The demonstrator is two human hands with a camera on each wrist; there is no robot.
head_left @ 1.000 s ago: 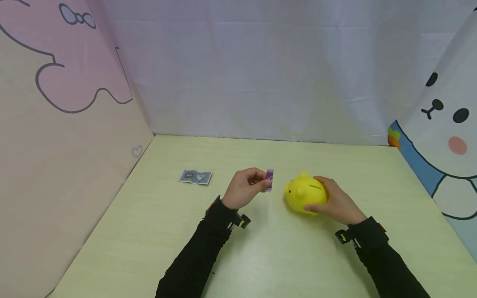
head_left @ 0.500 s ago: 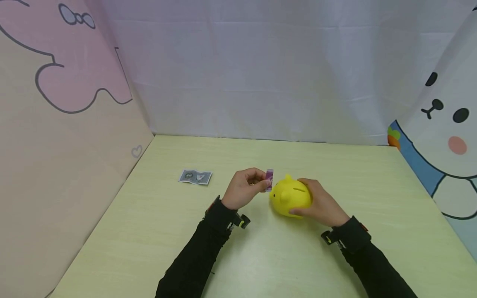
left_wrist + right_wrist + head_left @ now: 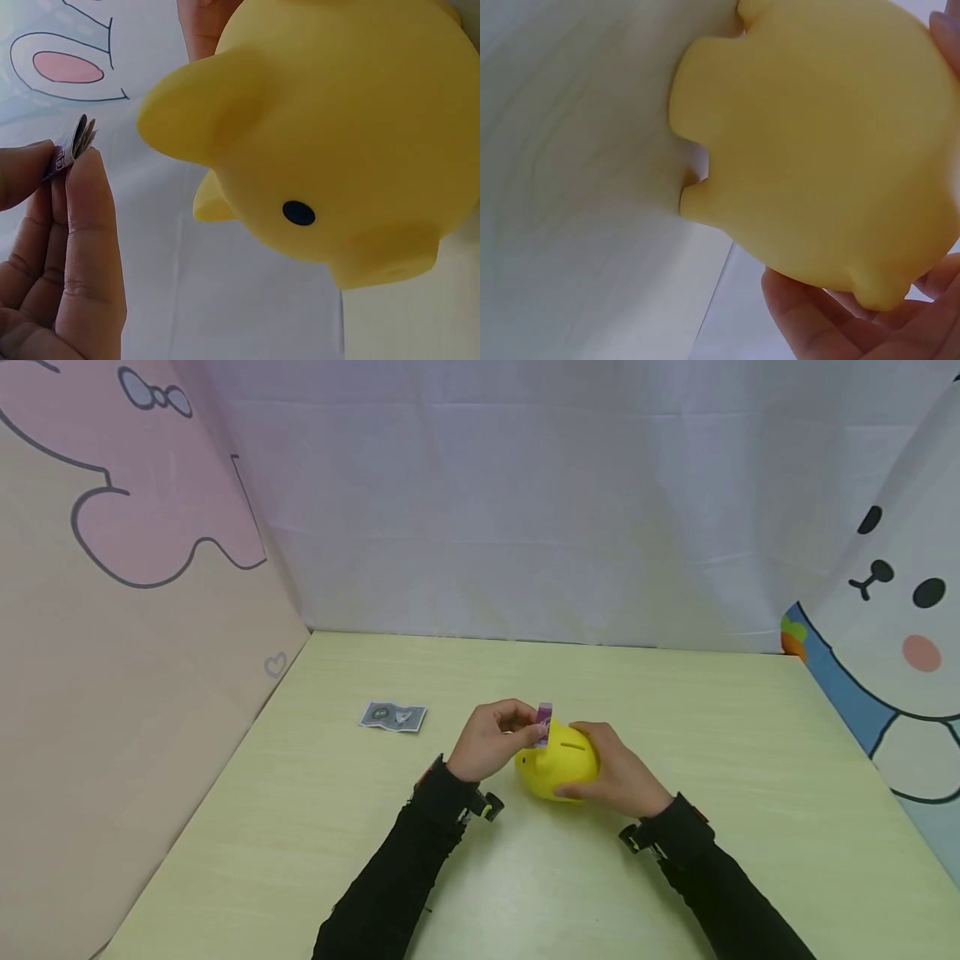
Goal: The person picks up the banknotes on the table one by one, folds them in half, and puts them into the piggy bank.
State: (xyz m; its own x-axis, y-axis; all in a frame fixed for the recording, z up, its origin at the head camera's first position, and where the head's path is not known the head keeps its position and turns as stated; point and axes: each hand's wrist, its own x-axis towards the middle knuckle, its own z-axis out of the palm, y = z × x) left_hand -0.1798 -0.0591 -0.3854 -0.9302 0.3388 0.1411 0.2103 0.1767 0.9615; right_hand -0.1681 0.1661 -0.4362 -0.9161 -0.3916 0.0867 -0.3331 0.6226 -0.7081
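Between thumb and fingers, my left hand (image 3: pixel 491 743) pinches a small folded purple banknote (image 3: pixel 545 713), held upright. In the left wrist view the folded layers of the banknote (image 3: pixel 69 154) show at its edge. A yellow piggy bank (image 3: pixel 562 770) stands on the table just behind and right of the note, its snout to the left and partly hidden by my left hand. The slot (image 3: pixel 573 746) on its back faces up. From the rear, my right hand (image 3: pixel 622 774) grips the piggy bank; the right wrist view shows fingers around its tail end (image 3: pixel 881 289).
A grey, creased banknote (image 3: pixel 393 717) lies flat on the pale table (image 3: pixel 450 677), left of the hands. A white curtain-like backdrop (image 3: pixel 525 527) closes off the back, with printed panels on both sides.
My right hand has slid the piggy bank leftward across the table, up to the purple banknote. The left hand and the grey banknote have stayed in place.
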